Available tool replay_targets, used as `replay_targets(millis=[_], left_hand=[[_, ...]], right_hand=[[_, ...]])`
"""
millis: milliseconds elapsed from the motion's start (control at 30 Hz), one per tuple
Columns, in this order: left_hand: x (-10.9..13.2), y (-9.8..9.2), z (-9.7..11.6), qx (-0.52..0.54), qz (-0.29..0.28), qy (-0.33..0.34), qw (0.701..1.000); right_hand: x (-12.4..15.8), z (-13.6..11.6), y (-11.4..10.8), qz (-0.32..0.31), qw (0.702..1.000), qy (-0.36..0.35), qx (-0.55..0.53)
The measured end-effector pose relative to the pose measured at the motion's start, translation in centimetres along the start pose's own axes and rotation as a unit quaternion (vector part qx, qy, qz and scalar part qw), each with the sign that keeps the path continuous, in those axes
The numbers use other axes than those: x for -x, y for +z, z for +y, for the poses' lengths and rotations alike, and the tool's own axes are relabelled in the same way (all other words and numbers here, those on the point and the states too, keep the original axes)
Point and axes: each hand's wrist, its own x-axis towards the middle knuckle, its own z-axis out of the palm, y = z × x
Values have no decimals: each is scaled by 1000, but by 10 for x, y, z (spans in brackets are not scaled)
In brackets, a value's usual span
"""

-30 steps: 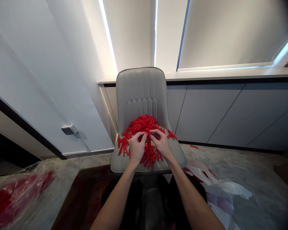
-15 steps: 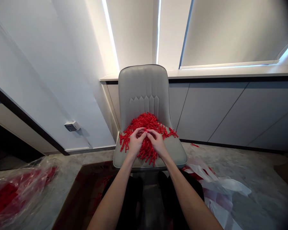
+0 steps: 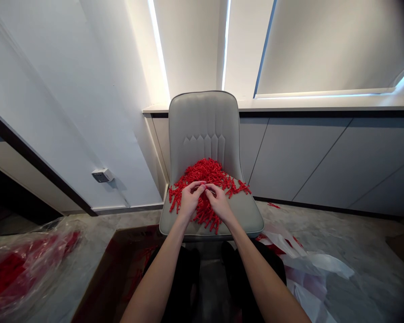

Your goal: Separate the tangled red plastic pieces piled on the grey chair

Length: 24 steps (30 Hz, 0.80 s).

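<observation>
Both hands have drawn closer since a moment ago: the left hand [image 3: 189,202] and the right hand [image 3: 220,204] now nearly meet over the red heap.

— How do the fingers [image 3: 198,185] stand?

— Narrow, curled inward, the tips almost touching just above a heap of small red plastic sticks [image 3: 205,172]. Whether they pinch any, I can't tell; the backs of the hands hide the fingertips' undersides.

— Which way do the sticks point?

— Every way, too tangled to give one long axis. Below the fingers, a strand runs down toward the seat's front edge [image 3: 188,233]. To either side, sprigs fan out sideways.

— And beyond the fingers?

— The bulk of the heap spreads toward the back of a grey upholstered chair [image 3: 204,121]. More sticks pass beneath both palms, hidden there.
</observation>
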Motion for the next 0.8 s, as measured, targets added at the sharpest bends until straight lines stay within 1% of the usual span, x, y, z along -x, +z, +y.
replay_targets(millis=[133, 367, 567, 800], left_hand=[[-1, 1, -1, 13, 3, 0, 1000], [-1, 5, -2, 68, 1, -10, 998], [-1, 6, -3, 67, 1, 5, 998], [1, 8, -1, 31, 3, 32, 999]], right_hand=[[0, 0, 0, 7, 1000, -9, 12], [2, 0, 1, 24, 1000, -16, 6], [3, -1, 0, 25, 999, -27, 27], [5, -8, 1, 31, 997, -39, 52]])
